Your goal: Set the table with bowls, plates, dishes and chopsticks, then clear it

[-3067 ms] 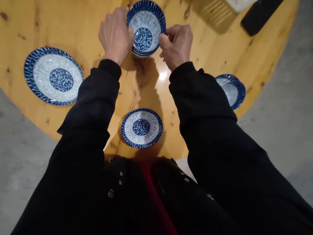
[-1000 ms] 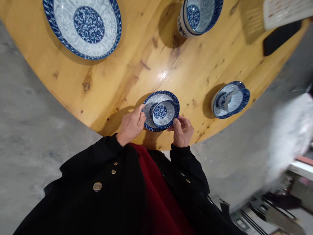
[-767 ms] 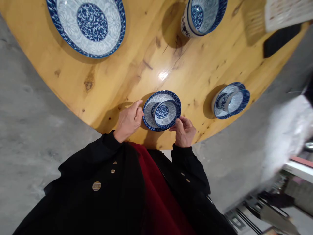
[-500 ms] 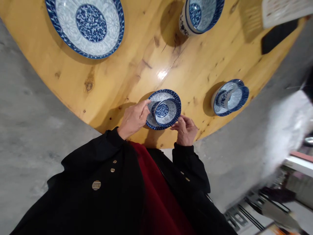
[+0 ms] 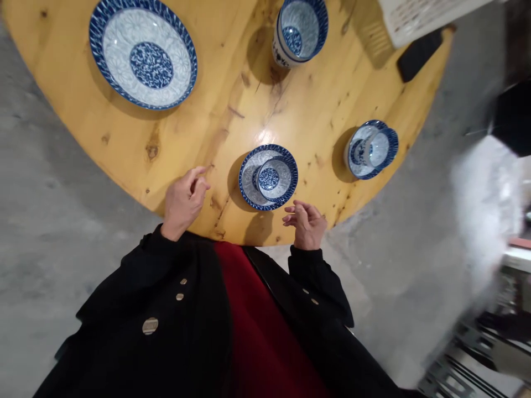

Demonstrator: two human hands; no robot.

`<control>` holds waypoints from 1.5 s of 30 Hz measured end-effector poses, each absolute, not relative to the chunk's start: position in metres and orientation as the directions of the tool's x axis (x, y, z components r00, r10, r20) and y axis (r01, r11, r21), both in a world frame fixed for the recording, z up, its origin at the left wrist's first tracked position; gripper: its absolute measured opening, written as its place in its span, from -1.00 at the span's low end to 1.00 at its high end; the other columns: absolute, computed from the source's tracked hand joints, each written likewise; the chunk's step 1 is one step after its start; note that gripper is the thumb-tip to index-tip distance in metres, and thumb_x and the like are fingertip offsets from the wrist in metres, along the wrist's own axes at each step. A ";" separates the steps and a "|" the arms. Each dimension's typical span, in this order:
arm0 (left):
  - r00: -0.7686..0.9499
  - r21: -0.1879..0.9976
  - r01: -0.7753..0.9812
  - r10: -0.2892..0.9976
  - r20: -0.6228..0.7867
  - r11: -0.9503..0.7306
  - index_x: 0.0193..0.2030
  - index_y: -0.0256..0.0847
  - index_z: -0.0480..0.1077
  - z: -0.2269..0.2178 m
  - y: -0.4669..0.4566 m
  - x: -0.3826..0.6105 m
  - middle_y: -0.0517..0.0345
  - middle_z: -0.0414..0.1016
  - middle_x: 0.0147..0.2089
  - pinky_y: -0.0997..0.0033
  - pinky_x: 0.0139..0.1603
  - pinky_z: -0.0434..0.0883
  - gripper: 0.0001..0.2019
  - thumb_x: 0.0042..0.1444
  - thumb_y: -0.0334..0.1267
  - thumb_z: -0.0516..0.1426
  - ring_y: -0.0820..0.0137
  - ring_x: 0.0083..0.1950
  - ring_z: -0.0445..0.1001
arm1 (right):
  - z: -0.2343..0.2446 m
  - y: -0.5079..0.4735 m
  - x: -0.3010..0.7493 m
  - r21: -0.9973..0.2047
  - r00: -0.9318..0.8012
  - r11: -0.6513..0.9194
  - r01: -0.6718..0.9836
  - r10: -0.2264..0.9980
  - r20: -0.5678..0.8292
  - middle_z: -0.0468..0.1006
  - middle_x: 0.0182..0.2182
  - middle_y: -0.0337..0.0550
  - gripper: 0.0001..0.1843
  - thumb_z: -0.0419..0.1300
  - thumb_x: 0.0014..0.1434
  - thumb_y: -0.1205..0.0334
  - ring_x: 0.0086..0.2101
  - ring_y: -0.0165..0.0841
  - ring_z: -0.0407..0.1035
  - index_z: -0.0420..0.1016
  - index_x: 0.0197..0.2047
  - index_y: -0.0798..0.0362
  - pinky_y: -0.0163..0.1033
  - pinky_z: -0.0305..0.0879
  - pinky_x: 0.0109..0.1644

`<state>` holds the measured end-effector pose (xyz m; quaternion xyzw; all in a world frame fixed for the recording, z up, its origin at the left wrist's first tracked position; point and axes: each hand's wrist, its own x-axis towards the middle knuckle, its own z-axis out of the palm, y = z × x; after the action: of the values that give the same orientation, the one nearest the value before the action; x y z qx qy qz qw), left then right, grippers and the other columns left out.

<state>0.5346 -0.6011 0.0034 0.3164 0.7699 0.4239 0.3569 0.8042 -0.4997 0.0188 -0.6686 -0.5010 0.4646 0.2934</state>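
The right-hand grip (image 5: 307, 225) is empty: its fingers are loosely drawn together just beside the near rim of the saucer (image 5: 248, 177), apparently without touching it. The left-hand grip (image 5: 182, 202) is empty too, fingers half curled above the wood, clear of the saucer's other side. With one hand to each side, the saucer could be steadied or turned from both edges.

Between the hands, a small blue-and-white bowl (image 5: 274, 179) stands upright inside the saucer, somewhat off its middle, toward the right hand. The saucer's flat base presumably keeps it level, and the spot by the counter edge keeps both within easy reach.

Farther right, near the curved edge of the wooden counter (image 5: 207, 138), a second saucer (image 5: 354, 161) carries a second small bowl (image 5: 379, 148), likewise nested; the matching arrangement suggests the two pairs are set out alike.

Beyond, a stack of deep bowls (image 5: 302, 33) shows more than one rim, likely nested to save room. A large patterned plate (image 5: 151, 65) lies alone at upper left. At the far right a white slatted basket (image 5: 418, 16) sits near a dark slab (image 5: 420, 54), perhaps a phone.
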 end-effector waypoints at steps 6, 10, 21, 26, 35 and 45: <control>-0.613 0.866 0.126 0.724 -0.316 0.484 0.05 -0.26 0.46 0.013 -0.661 0.567 0.15 0.56 -0.32 0.50 -0.32 0.39 -0.62 0.20 -0.15 0.02 0.48 -0.41 0.48 | 0.007 -0.553 0.826 -0.881 -0.012 -0.340 0.328 0.931 -0.364 0.56 -0.50 -0.23 -0.62 0.26 0.05 -0.04 -0.62 -0.49 0.38 0.47 -0.22 0.11 -0.38 0.31 -0.57; -0.525 0.870 0.114 0.773 -0.357 0.479 0.03 -0.28 0.46 0.028 -0.701 0.610 0.14 0.56 -0.34 0.48 -0.33 0.40 -0.62 0.17 -0.15 0.03 0.47 -0.42 0.46 | -0.002 -0.618 0.854 -0.891 -0.028 -0.395 0.223 0.911 -0.411 0.55 -0.49 -0.23 -0.62 0.26 0.03 -0.05 -0.62 -0.48 0.37 0.45 -0.24 0.09 -0.38 0.26 -0.59; -0.396 0.877 0.037 0.813 -0.427 0.479 -0.01 -0.31 0.46 0.063 -0.809 0.690 0.12 0.53 -0.35 0.51 -0.39 0.37 -0.62 0.14 -0.11 0.07 0.50 -0.46 0.39 | -0.003 -0.733 0.857 -0.893 -0.259 -0.438 0.104 0.855 -0.450 0.54 -0.51 -0.24 -0.71 0.17 -0.03 0.06 -0.63 -0.47 0.35 0.45 -0.29 0.08 -0.39 0.22 -0.61; -0.387 0.886 0.032 0.823 -0.415 0.462 -0.01 -0.33 0.46 0.070 -0.816 0.687 0.11 0.52 -0.35 0.52 -0.40 0.35 -0.60 0.13 -0.09 0.10 0.52 -0.47 0.36 | 0.003 -0.745 0.847 -0.905 -0.353 -0.413 0.102 0.836 -0.421 0.53 -0.52 -0.24 -0.72 0.15 -0.04 0.08 -0.64 -0.48 0.35 0.46 -0.31 0.09 -0.40 0.21 -0.62; -0.480 0.902 0.030 0.798 -0.364 0.430 0.02 -0.33 0.46 0.075 -0.831 0.597 0.07 0.53 -0.32 0.49 -0.36 0.38 -0.55 0.13 -0.02 0.11 0.49 -0.44 0.39 | 0.004 -0.704 0.806 -0.886 -0.112 -0.464 -0.015 0.881 -0.460 0.55 -0.55 -0.22 -0.73 0.26 -0.10 0.12 -0.66 -0.47 0.37 0.46 -0.35 0.12 -0.42 0.24 -0.65; -0.719 0.865 -0.080 0.572 -0.395 0.496 0.02 -0.27 0.46 0.059 -0.897 0.419 0.10 0.54 -0.28 0.52 -0.32 0.38 -0.59 0.10 -0.08 0.14 0.51 -0.41 0.38 | 0.006 -0.694 0.699 -0.826 0.046 -0.550 -0.120 0.828 -0.558 0.57 -0.54 -0.18 -0.86 0.27 -0.01 0.28 -0.65 -0.50 0.38 0.46 -0.34 0.15 -0.43 0.30 -0.62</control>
<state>0.4187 -0.8969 0.0589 0.1548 0.7945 0.4775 0.3417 0.6994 -0.6939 0.0057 -0.6169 -0.2871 0.6282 0.3773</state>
